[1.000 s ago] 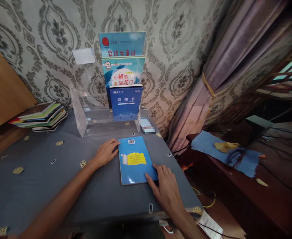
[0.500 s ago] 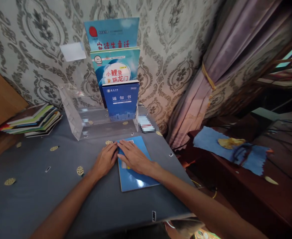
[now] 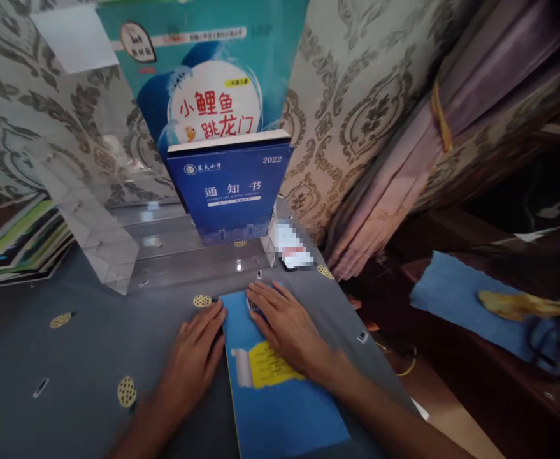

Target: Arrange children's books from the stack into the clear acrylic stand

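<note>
A blue book with a yellow scroll panel lies flat on the dark grey tablecloth. My right hand rests palm-down on its upper part, fingers stretched out and partly covering a barcode. Along the book's upper left edge is my left hand, its fingers extended and touching the edge or just beside it; I cannot tell which. Behind them, a clear plastic rack holds upright books. In front stands a dark blue booklet marked 2022, with a teal picture book behind it.
A stack of thin books sits at the left. A phone, its screen blurred, lies right of the rack. Beyond the table's right edge are a tied curtain and a blue cloth on a dark red surface.
My view has moved closer to the rack and book. My right hand has slid rightward across the cover, uncovering the yellow panel. My left hand stays by the left edge.
</note>
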A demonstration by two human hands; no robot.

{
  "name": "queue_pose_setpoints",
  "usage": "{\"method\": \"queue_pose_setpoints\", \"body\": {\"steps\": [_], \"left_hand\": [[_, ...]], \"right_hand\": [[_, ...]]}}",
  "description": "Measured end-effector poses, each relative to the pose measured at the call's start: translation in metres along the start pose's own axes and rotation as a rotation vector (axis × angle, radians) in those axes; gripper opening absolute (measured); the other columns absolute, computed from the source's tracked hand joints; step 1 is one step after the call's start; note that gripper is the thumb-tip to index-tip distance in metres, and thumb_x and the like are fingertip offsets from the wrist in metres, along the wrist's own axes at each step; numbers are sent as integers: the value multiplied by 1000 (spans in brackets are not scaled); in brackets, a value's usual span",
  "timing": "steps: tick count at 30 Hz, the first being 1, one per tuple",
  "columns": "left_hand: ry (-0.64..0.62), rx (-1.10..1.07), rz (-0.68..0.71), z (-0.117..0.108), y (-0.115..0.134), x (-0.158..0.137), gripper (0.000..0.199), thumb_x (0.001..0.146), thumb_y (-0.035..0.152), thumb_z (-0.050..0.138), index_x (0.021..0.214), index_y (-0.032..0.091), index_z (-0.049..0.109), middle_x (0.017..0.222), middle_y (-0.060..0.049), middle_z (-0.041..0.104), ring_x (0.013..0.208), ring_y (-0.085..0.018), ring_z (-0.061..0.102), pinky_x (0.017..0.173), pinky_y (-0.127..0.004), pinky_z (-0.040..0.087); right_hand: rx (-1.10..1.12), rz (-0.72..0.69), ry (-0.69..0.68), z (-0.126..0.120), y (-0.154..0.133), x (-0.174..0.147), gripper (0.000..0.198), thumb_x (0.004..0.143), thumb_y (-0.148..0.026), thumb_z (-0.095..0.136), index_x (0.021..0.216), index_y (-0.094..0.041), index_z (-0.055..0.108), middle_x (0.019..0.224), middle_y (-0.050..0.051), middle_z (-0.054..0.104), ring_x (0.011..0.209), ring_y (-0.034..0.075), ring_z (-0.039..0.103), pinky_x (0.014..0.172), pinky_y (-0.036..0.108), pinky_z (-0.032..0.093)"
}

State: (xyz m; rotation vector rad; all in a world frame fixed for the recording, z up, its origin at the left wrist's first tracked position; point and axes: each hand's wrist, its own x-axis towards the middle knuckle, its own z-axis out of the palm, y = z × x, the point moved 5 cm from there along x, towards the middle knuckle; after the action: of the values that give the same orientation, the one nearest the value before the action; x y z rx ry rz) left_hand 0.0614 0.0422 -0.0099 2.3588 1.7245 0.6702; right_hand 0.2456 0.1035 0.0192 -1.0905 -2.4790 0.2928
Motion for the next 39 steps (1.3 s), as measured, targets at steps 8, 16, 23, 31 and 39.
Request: {"method": "queue_pose_setpoints", "body": {"steps": [8, 16, 23, 31, 39], "left_hand": [[28, 51, 90, -1, 0, -1, 66, 100, 27, 41, 160, 42, 15, 144, -5, 60, 124, -26, 65, 88, -44, 63], [51, 49, 46, 0, -1, 0, 47, 102, 30, 41, 148, 33, 47, 144, -8, 60, 126, -25, 62, 100, -46, 56], [83, -59, 60, -12, 2, 12, 37, 103, 32, 40, 132, 24, 61, 139, -10, 63, 125, -25, 61, 108, -49, 50], [105, 3, 109, -10, 1, 12, 36, 100, 27, 42, 129, 23, 62, 139, -10, 64, 124, -25, 62, 108, -50, 50], [99, -3, 102, -9, 0, 13, 34, 99, 25, 42, 125, 19, 63, 138, -12, 63, 127, -26, 60, 110, -51, 47]], "right_hand": [[105, -34, 39, -8, 16, 4, 38, 101, -18, 42, 133, -23, 64, 134, 7, 68, 126, 21, 62, 111, 47, 49], [79, -70, 17, -8, 14, 3, 34, 101, -20, 45, 127, -20, 66, 137, 10, 65, 131, 22, 58, 115, 47, 45], [154, -61, 39, 3, 23, 2, 33, 98, -18, 49, 126, -21, 67, 137, 11, 65, 132, 22, 58, 116, 48, 41], [240, 80, 118, -4, 46, -21, 39, 96, -21, 49, 132, -19, 63, 143, 12, 60, 137, 24, 53, 114, 48, 43], [207, 129, 84, -4, 46, -22, 39, 96, -19, 49, 132, -17, 62, 144, 12, 59, 137, 22, 52, 115, 44, 42]]}}
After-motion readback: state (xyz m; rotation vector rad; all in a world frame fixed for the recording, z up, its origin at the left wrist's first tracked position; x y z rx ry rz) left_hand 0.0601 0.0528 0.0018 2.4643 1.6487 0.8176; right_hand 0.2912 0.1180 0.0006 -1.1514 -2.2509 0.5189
